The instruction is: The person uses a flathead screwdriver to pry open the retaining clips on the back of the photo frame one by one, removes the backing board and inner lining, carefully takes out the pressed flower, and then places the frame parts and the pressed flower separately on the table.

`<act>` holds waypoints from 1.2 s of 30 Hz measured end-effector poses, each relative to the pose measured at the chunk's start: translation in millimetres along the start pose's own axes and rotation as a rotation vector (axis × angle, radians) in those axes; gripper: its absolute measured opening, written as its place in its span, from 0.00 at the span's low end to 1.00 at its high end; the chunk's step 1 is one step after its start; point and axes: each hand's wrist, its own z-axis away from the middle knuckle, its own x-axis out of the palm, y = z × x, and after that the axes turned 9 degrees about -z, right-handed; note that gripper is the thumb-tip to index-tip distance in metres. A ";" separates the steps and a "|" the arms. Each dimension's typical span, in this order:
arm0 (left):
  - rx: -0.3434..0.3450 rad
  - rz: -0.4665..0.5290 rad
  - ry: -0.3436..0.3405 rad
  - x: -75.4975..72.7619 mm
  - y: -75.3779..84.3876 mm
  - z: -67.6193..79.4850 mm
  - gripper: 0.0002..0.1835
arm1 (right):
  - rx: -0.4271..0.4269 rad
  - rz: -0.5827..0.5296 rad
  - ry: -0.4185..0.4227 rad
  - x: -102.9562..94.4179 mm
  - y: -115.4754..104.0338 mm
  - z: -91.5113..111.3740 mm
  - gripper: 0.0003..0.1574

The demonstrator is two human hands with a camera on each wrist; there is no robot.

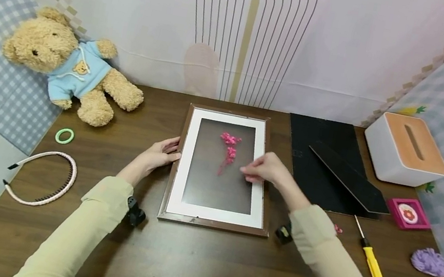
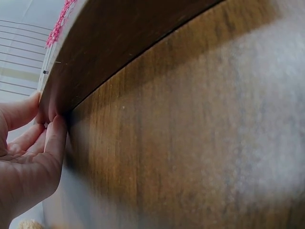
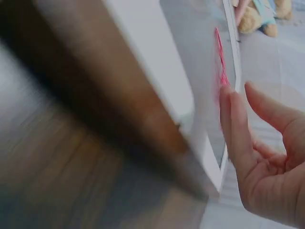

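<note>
A brown picture frame (image 1: 213, 224) with a white mat lies in the middle of the table, with a sprig of pink dried flowers (image 1: 229, 152) on its grey centre. At the frame's left side is my left hand (image 1: 162, 153); its fingertips press the side wall and the thumb touches the upper edge, as the left wrist view shows. My right hand (image 1: 265, 168) hovers over the right part of the frame, beside the sprig. In the right wrist view its thumb and fingers (image 3: 237, 126) are apart, with nothing between them.
Right of the frame lie a black backing board (image 1: 309, 173), a second dark board (image 1: 350, 178), a yellow-handled screwdriver (image 1: 373, 266), a pink box (image 1: 408, 214), a purple scrunchie (image 1: 429, 262) and a tissue box (image 1: 407, 151). Left are a teddy bear (image 1: 80, 66), a green ring (image 1: 64, 136) and a headband (image 1: 72, 176).
</note>
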 end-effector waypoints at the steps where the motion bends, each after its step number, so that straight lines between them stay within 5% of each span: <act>1: 0.000 -0.001 -0.001 -0.1 0.4 0.3 0.35 | 0.008 0.028 0.025 6.4 -5.2 -6.4 0.20; 10: 0.000 -0.013 -0.001 0.2 1.9 0.7 0.35 | 0.045 0.289 0.188 46.7 -24.9 -46.4 0.20; 13: 0.000 -0.002 0.002 1.2 1.1 0.3 0.35 | 0.062 0.257 0.183 49.5 -22.2 -53.0 0.16; 17: 0.003 -0.004 0.005 1.6 0.0 -0.1 0.35 | 0.139 0.071 0.108 45.7 -24.6 -46.1 0.09; 22: 0.010 -0.020 0.003 0.4 -1.2 -1.1 0.35 | 0.138 -0.093 -0.005 30.8 -27.3 -28.9 0.11; 30: 0.017 -0.014 0.002 -0.1 -1.9 -0.4 0.35 | -0.021 -0.105 -0.159 -10.5 -10.6 -4.3 0.14; 36: 0.013 -0.005 -0.001 0.2 -1.5 -1.3 0.35 | -0.033 -0.037 -0.310 -55.7 20.3 27.1 0.13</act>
